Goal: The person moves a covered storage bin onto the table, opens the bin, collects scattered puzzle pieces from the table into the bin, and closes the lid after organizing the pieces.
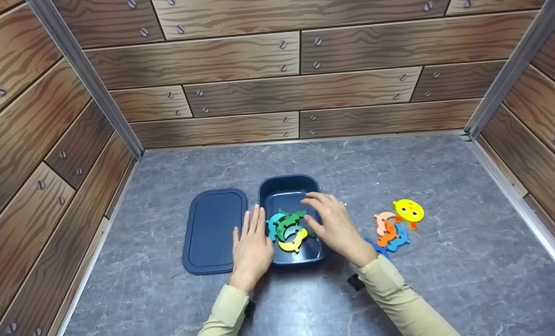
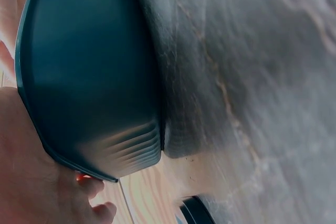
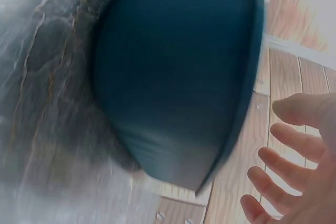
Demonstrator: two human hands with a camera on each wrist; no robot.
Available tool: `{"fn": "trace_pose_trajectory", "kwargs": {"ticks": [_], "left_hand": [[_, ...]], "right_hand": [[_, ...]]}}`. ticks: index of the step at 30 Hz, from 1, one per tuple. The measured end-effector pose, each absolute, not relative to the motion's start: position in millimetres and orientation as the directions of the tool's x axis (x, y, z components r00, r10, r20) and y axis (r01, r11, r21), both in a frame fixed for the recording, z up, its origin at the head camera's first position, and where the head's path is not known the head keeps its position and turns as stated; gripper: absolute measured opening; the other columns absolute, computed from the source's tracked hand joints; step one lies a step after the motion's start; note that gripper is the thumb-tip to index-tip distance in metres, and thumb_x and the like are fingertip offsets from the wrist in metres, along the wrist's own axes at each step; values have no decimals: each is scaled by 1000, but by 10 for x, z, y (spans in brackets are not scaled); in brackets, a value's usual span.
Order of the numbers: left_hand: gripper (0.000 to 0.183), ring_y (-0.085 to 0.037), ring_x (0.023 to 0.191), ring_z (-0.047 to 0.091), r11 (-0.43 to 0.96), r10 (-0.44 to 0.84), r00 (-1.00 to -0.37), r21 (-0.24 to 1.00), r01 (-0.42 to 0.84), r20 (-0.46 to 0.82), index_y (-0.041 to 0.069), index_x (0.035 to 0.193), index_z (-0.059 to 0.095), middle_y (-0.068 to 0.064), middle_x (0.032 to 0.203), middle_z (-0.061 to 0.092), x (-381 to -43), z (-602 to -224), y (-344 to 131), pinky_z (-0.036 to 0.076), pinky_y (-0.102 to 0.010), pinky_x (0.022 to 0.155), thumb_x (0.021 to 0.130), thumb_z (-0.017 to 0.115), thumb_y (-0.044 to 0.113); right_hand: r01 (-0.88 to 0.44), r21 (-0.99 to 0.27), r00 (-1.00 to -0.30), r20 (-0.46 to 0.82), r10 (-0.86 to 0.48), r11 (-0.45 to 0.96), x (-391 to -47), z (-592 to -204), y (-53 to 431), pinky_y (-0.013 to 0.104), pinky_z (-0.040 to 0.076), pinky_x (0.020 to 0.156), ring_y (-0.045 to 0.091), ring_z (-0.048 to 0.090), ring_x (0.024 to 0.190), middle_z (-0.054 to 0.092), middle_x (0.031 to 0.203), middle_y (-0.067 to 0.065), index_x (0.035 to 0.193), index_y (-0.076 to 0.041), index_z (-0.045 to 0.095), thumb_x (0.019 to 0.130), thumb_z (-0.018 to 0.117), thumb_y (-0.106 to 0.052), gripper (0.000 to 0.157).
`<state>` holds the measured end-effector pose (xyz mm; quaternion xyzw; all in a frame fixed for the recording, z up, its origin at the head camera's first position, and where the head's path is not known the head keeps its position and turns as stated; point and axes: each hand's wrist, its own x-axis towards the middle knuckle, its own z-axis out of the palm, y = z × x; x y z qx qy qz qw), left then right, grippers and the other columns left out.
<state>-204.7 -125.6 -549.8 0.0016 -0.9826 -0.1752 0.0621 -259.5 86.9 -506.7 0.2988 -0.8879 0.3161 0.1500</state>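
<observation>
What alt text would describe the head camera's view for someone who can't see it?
A person's left hand, fingers straight, is at the left side of an open dark-blue box holding colourful pieces; the empty right hand is over its right side. A matching lid lies left, other pieces right, on a grey marbled surface.

Head view, centre: your right hand [image 1: 334,224] is covering part of the right rim of the box [image 1: 289,185]; your left hand [image 1: 252,252] is hiding part of the left rim. Left wrist view: the bottom edge is cropping a dark object [image 2: 197,211] beyond identification. Right wrist view, lower left: the grey tabletop [image 3: 63,171] is blurring; the right edge is cutting off your right hand.
</observation>
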Motion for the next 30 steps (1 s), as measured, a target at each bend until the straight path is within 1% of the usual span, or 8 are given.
{"fn": "trace_pose_trajectory", "kwargs": {"ticks": [4,9,14,18,23,26,30], "left_hand": [[66,-25,149,12,935,-27,-991,354,20,128,14,158,22,2,164,13,-2044,-5496,-1261,15,-58,115,98,48,18],[65,-25,149,12,927,-23,-990,373,31,139,14,158,22,3,164,14,-2040,-5507,-1264,15,-58,115,98,47,16],[65,-25,149,13,929,-23,-989,369,32,143,14,158,23,2,163,14,-2037,-5507,-1264,15,-58,115,98,47,16],[65,-24,149,12,930,-22,-991,367,29,134,14,158,22,3,164,13,-2035,-5507,-1260,15,-58,115,98,47,16],[65,-25,149,12,929,-22,-991,370,30,134,14,158,23,3,164,14,-2035,-5509,-1260,16,-58,115,98,46,16],[65,-25,149,13,928,-24,-990,372,29,138,14,158,23,3,164,14,-2038,-5505,-1260,16,-58,115,97,46,15],[65,-24,149,12,926,-23,-990,375,32,141,14,158,23,4,163,14,-2041,-5506,-1259,16,-58,115,97,45,15]], "right_hand": [[-595,-480,-798,450,-401,645,-2561,-5029,988,51,40,97,29,53,117,59,132,10,124,-9,68,92,70,-15,33],[-574,-468,-811,440,-386,672,-2509,-5010,1116,50,41,95,28,52,117,60,131,9,124,-9,68,92,69,-15,32],[-564,-444,-815,433,-384,697,-2462,-4991,1205,51,41,93,27,52,117,60,132,8,124,-12,68,92,69,-16,32],[-559,-415,-813,443,-377,718,-2444,-4989,1269,52,43,90,28,53,116,61,131,8,123,-12,69,90,72,-16,34],[-558,-404,-811,451,-372,725,-2422,-4992,1377,52,43,91,30,54,115,61,130,10,123,-11,69,88,74,-14,35],[-562,-401,-807,456,-375,724,-2410,-4998,1450,51,43,89,31,55,113,61,130,10,124,-11,68,88,74,-13,36],[-580,-383,-787,490,-374,719,-2388,-5013,1547,48,46,88,30,56,111,63,128,9,123,-11,69,87,75,-11,36]]}}
